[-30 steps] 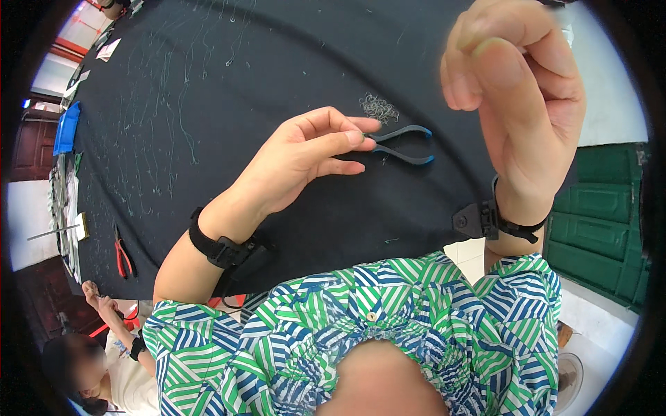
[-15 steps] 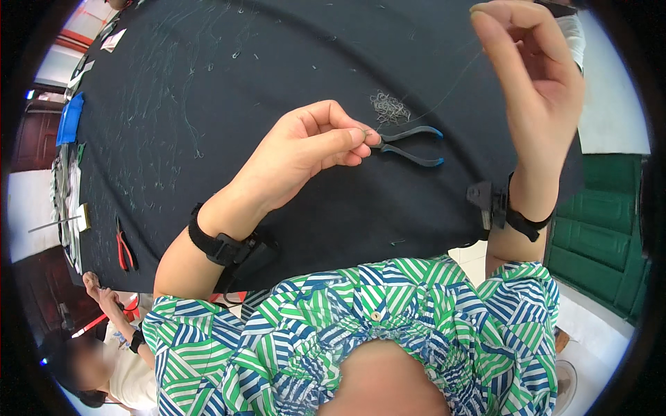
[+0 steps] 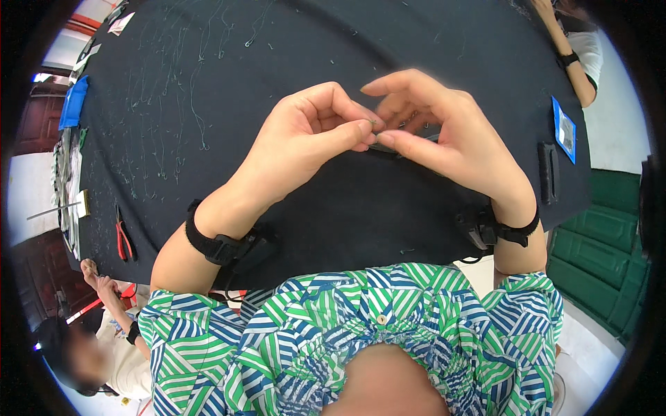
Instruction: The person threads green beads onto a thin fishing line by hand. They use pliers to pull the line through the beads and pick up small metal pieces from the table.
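Observation:
My left hand (image 3: 312, 128) is closed, its thumb and index finger pinching the end of a thin green line (image 3: 373, 123); whatever else sits between the fingertips is too small to make out. Close against it on the right is my right hand (image 3: 444, 128), thumb tip by the left fingertips, index finger stretched out and apart, the other fingers loosely curled. Beneath the hands lie pliers (image 3: 383, 148), mostly hidden by my right hand. Thin lines with small hooks (image 3: 204, 146) at their ends are spread over the black cloth to the left.
Red-handled pliers (image 3: 123, 243) rest near the left table edge. A blue packet (image 3: 565, 130) and a black bar-shaped object (image 3: 548, 172) lie at the right. A blue tray (image 3: 73, 104) stands far left. Co-workers' arms (image 3: 565, 52) show at far right and lower left.
My right hand has come down and left from the upper right to meet my left hand. It now covers most of the pliers and the hook pile. My left hand keeps its pinch.

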The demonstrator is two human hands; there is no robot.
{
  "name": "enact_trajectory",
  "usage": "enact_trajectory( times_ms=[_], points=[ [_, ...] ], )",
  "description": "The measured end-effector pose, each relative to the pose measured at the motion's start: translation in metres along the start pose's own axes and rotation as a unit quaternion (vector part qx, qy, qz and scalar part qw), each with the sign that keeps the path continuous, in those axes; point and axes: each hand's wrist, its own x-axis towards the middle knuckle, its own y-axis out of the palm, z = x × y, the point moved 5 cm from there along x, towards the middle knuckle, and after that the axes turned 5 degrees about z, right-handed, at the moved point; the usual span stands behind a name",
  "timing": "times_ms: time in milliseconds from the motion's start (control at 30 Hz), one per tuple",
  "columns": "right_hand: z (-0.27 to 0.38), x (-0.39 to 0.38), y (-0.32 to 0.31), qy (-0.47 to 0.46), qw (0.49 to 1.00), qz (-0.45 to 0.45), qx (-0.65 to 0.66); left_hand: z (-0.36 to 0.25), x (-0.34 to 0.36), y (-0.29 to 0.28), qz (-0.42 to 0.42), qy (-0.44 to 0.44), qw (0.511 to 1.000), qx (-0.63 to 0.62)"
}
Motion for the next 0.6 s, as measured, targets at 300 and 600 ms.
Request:
enact_trajectory(
  times_ms=[300,600],
  points=[
    [0.008,-0.002,-0.009,-0.047,0.984,-0.040,-0.164,0.001,0.002,0.002,-0.004,-0.009,1.000,0.018],
    [0.022,-0.002,-0.002,-0.032,0.971,-0.086,-0.222,0.003,-0.001,0.004,-0.001,-0.016,0.999,-0.044]
  ],
)
